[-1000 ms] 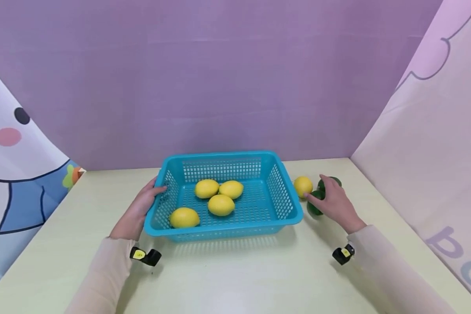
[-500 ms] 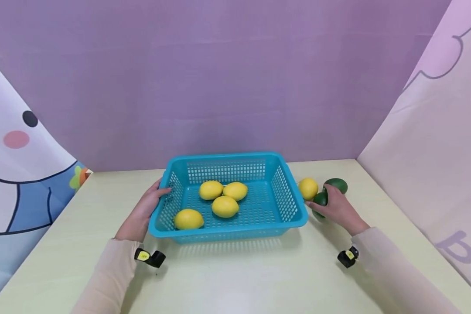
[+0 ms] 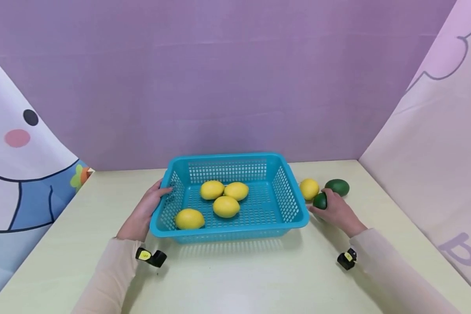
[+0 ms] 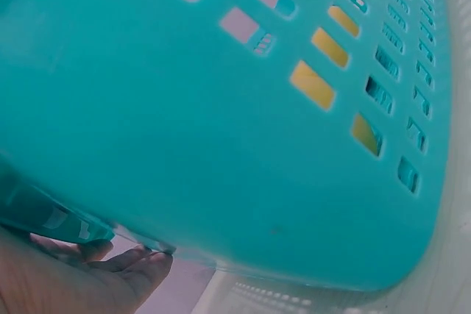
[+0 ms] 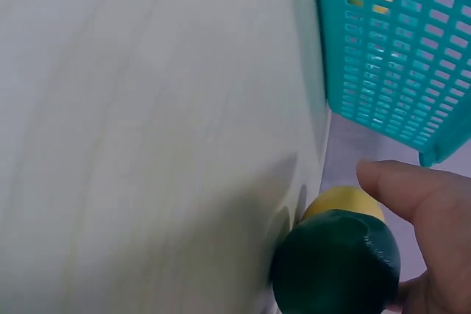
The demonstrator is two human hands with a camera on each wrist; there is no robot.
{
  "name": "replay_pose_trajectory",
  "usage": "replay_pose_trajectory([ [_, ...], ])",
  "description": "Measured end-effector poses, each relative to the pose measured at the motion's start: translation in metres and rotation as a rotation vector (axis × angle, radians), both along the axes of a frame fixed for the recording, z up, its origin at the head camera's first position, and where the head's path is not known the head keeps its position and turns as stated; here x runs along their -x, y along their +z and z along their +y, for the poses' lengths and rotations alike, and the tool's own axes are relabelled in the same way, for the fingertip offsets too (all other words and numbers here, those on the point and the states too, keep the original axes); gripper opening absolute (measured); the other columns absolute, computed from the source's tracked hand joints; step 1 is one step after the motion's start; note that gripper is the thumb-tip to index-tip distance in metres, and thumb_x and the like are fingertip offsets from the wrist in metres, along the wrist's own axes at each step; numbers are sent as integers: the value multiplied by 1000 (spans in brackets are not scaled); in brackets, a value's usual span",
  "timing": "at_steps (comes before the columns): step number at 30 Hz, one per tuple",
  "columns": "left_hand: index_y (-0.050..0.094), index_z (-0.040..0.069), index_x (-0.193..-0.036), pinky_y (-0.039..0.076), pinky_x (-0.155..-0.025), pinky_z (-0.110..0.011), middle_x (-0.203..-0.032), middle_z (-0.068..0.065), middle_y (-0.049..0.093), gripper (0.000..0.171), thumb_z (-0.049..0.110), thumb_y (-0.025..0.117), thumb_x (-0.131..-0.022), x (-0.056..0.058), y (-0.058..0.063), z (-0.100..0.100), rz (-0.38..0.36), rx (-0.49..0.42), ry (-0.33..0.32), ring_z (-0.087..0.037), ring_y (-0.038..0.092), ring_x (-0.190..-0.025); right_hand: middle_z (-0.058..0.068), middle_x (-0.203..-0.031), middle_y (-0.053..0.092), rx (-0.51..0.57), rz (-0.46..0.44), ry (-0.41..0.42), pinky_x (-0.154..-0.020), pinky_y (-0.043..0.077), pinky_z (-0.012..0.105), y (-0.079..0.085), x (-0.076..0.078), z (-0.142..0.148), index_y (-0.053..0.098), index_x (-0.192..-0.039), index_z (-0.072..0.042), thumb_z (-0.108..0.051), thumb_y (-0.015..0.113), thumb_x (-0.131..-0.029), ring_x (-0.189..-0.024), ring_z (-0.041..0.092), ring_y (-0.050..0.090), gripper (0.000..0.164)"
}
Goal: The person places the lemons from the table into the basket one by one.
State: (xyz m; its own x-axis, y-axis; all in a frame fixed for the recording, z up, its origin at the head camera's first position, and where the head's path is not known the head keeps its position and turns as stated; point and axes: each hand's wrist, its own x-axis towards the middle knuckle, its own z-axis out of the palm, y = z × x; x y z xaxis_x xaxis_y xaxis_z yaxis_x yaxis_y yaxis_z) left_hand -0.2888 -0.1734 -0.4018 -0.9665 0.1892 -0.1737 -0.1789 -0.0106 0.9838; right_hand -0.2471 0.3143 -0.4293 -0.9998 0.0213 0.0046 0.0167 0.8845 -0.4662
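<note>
On the tabletop's (image 3: 235, 279) right, head view: right hand (image 3: 335, 211) now curls lower round near avocado (image 3: 320, 201), far avocado (image 3: 337, 187) more exposed than a second ago; looks grasped. Left wrist: left hand (image 4: 88, 277) grips basket (image 4: 184, 145) rim. Right wrist: near avocado outside basket, thumb contact unclear.

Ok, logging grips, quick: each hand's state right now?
Left hand: holding the blue basket by its left rim.
Right hand: curled round the nearer green fruit; firmness unclear.
</note>
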Motion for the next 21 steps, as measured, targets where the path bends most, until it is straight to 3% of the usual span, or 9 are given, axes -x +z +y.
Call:
replay_pose_trajectory([
  [6,1,13,-153,29,-107,-53,-155,-19,13,61,14,33,-101,-1,-2,0,11,-5,-11,-41,23,-138,34,-128,40,-15,-2,-14,-85,46,60,-4,0,-3,27,-137,8,-42,64,-86,-103,45,49,80],
  [21,2,11,-152,28,-108,-53,-156,-18,13,61,9,33,-100,2,-4,1,46,37,4,-40,23,-138,34,-119,42,-62,-9,-9,-81,48,56,-7,10,-7,31,-132,11,-28,68,-83,-96,42,51,73],
])
